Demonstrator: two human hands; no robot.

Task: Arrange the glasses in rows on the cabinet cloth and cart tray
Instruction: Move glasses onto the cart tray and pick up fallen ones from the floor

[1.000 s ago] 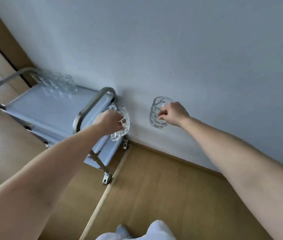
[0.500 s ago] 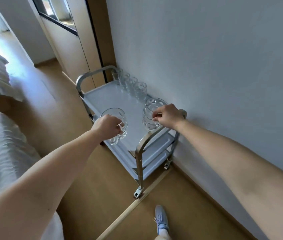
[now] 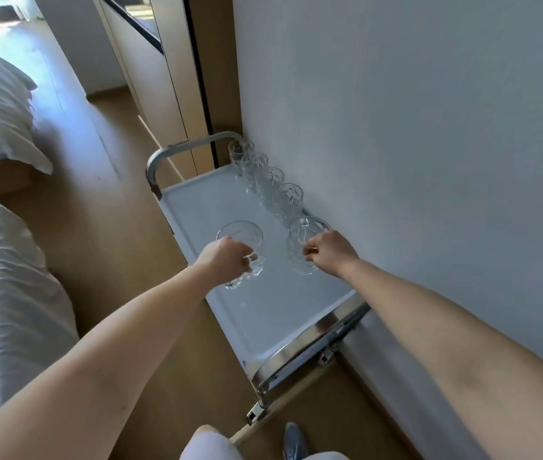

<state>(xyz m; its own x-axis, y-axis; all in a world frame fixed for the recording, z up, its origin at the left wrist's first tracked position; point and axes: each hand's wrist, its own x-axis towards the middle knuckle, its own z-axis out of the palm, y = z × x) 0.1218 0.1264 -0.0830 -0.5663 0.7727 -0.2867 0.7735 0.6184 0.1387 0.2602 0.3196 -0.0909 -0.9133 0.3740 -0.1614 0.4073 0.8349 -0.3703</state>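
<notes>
A white cart tray with chrome handles stands against the wall. Several cut-glass mugs stand in a row along its wall side, toward the far end. My left hand grips the handle of one clear glass mug above the tray's left side. My right hand grips the handle of a second glass mug, held close to the near end of the row. Whether either mug touches the tray I cannot tell.
The white wall runs along the cart's right side. A bed with white bedding lies to the left, across a strip of wooden floor. The near chrome handle crosses below my arms. A wooden cabinet front stands beyond the cart.
The view has swung from the wall onto the cart. Both hands have carried their mugs forward past the near handle and over the tray, toward the row.
</notes>
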